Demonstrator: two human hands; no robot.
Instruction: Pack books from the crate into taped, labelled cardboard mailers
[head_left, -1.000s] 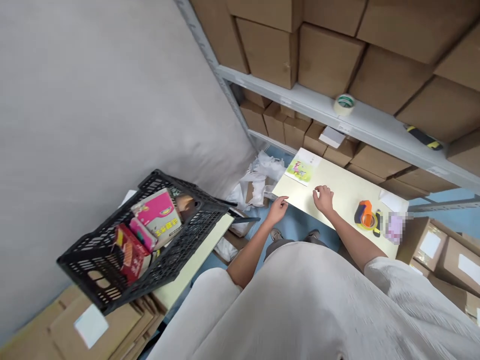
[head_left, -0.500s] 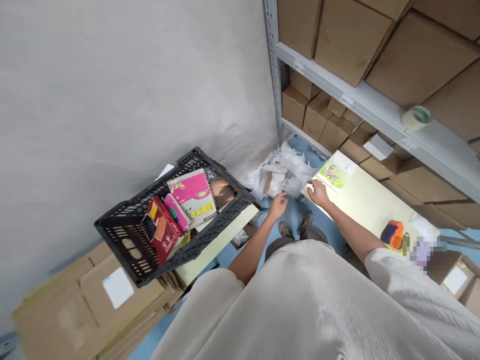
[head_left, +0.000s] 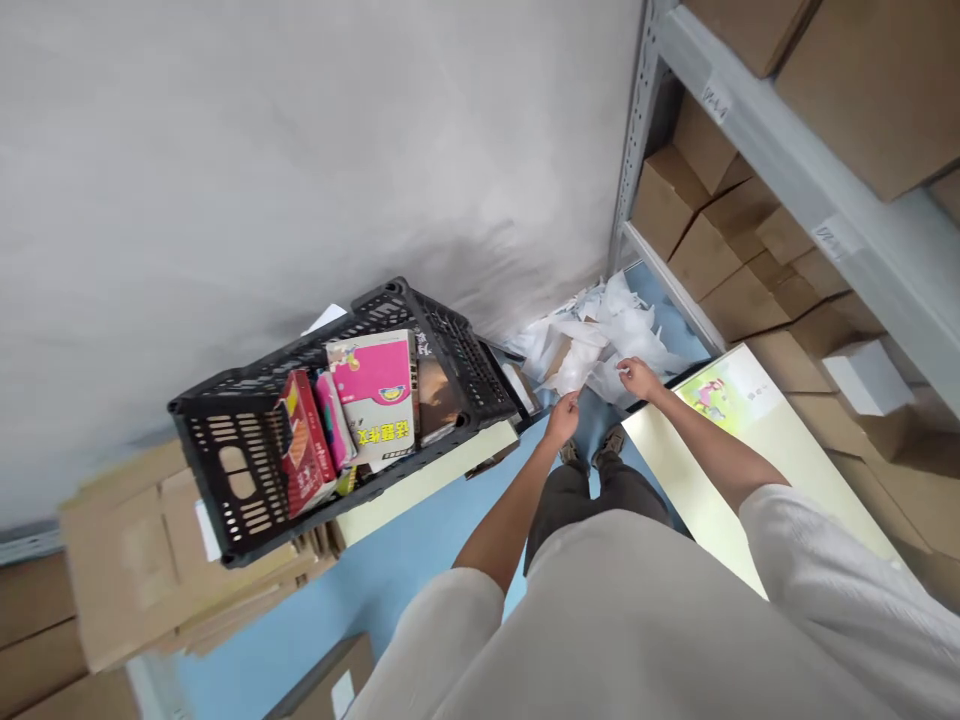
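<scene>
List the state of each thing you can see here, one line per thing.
Left hand: raised, fingers bunched, cannot tell if holding anything.
Right hand: fingers at the wrap, grip unclear.
White plastic wrap: crumpled in a loose heap.
Black plastic crate: tilted, full of books.
Pink-covered book: standing in the crate.
Picture sheet: lying flat on the pale tabletop.
Cardboard boxes: closed, stacked on metal shelving.

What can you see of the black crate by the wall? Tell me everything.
The black crate looks like rectangular plastic, with slotted lattice walls and an oval hole in its near side. Its open top shows it holding books, among them a pink-and-white book and a red book. It stands beside the grey wall, with one long edge along a cream board that appears to support it.
</scene>
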